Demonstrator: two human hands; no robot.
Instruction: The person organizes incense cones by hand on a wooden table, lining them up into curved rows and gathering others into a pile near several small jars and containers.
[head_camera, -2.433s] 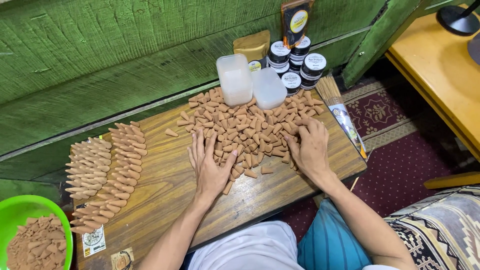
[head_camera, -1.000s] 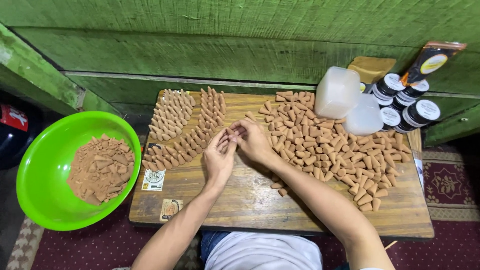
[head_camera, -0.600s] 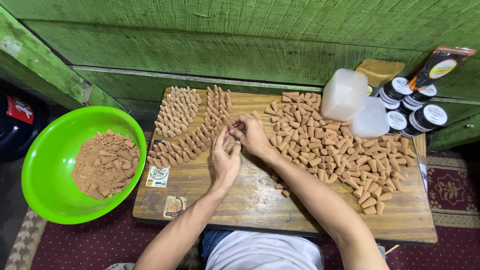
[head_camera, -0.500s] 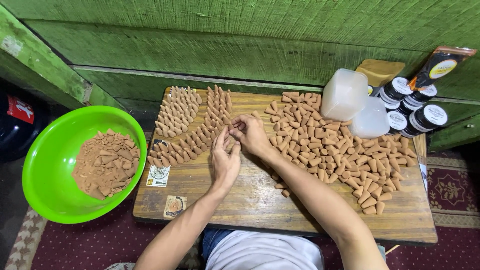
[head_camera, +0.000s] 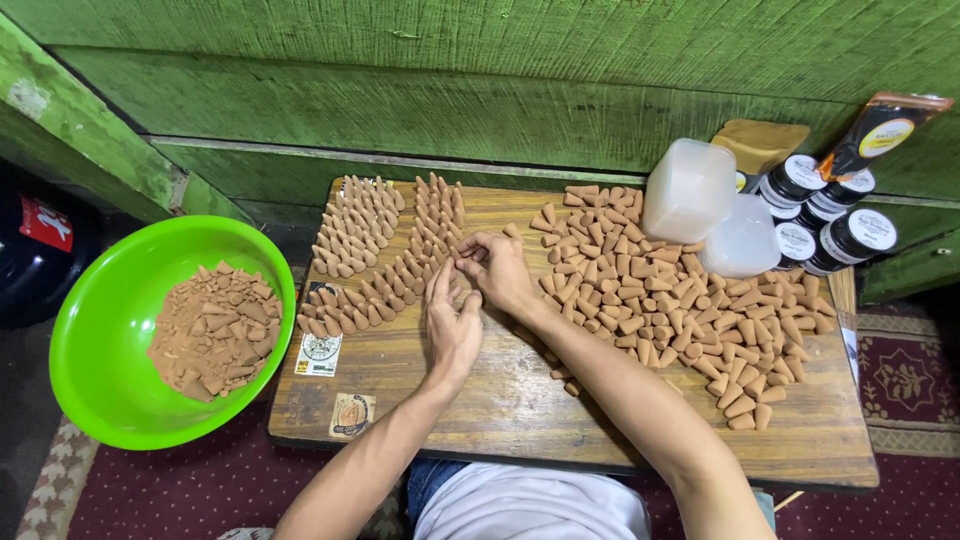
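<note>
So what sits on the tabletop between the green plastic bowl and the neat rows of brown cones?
In the head view, only bare wooden table with two small paper stickers lies between the green plastic bowl and the rows of brown cones.

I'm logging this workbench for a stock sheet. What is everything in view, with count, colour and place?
Loose cones: many, tan, heaped on the table's right half.
Arranged cones: many, tan, in rows at the table's left.
Table: one, brown wood, centre.
Bowl: one, bright green, left of the table, holding tan broken pieces.
Plastic tubs: two, translucent white, back right.
Jars: several, black with white lids, far right.
Rug: maroon, on the floor.
Left hand: beside the rows.
Right hand: at the rows, fingertips on cones.
</note>
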